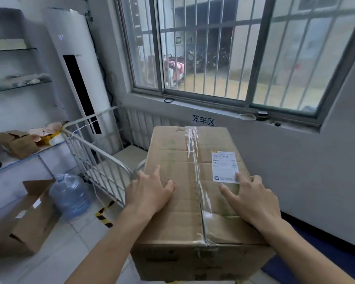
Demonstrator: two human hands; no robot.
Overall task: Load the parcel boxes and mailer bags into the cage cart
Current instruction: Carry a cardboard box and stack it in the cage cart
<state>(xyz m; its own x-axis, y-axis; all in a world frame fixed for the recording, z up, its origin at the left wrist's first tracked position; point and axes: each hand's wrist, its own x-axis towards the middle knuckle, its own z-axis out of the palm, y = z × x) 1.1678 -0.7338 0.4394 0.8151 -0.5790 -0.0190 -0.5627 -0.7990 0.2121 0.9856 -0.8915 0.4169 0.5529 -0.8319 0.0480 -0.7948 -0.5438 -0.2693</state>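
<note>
Fingers point(157, 171) of left hand point(150, 192) & right hand point(254, 198) are laid spread flat, gripping nothing, on parcel box point(178, 148) at lower ctr; even pressure is advised to slide it squarely into cage cart point(96, 167), ctr-left.

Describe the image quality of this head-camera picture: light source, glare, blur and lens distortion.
In the head view, daylight comes through the barred window; the clear tape on the parcel box catches glare; the glass shelves at the left edge are smeared; the window's frame bows from wide-angle distortion; the shipping label is too soft to read.
</note>
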